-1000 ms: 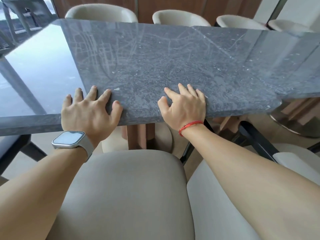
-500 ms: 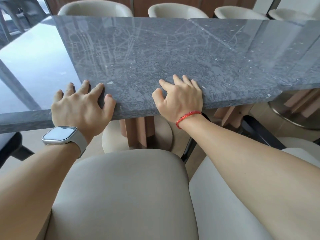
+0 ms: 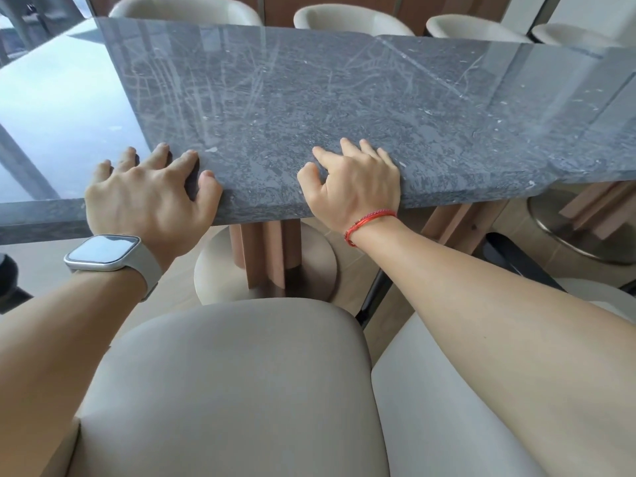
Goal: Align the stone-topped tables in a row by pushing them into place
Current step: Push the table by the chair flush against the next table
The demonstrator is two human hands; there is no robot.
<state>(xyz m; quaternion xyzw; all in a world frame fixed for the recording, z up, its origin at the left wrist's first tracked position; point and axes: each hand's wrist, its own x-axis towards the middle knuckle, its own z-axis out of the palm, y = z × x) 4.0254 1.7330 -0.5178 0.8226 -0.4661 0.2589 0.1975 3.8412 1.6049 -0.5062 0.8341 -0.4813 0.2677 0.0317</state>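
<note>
The stone-topped desk [image 3: 309, 108] fills the middle of the view. Its near edge is under both hands and its right end lies against a neighbouring desk [image 3: 557, 98]. With a thick slab on a ribbed wooden pedestal [image 3: 265, 256] and a round base, it is likely heavy, rigid and slow to start sliding. The polished top looks slick, so flat palms on top alone could slip. The thick near edge is the better place to hold it, with the hands set either side of the pedestal so the push runs straight and the top does not swing.

That is roughly how it is held now. The left hand [image 3: 148, 197] has its fingers [image 3: 161, 156] spread wide and flat on the stone, with the heel against the edge. The right hand [image 3: 354, 187] presses with its fingers lightly bent on top, and nothing is enclosed in either hand. At the near right corner this desk's edge appears to sit nearer than the neighbour's.

Compared with a second ago, both hands keep the same placement. The near edge sits farther from the chair back [image 3: 223, 390], and more of the round base shows, which suggests the desk has slid away. The step at the corner looks about the same.
</note>
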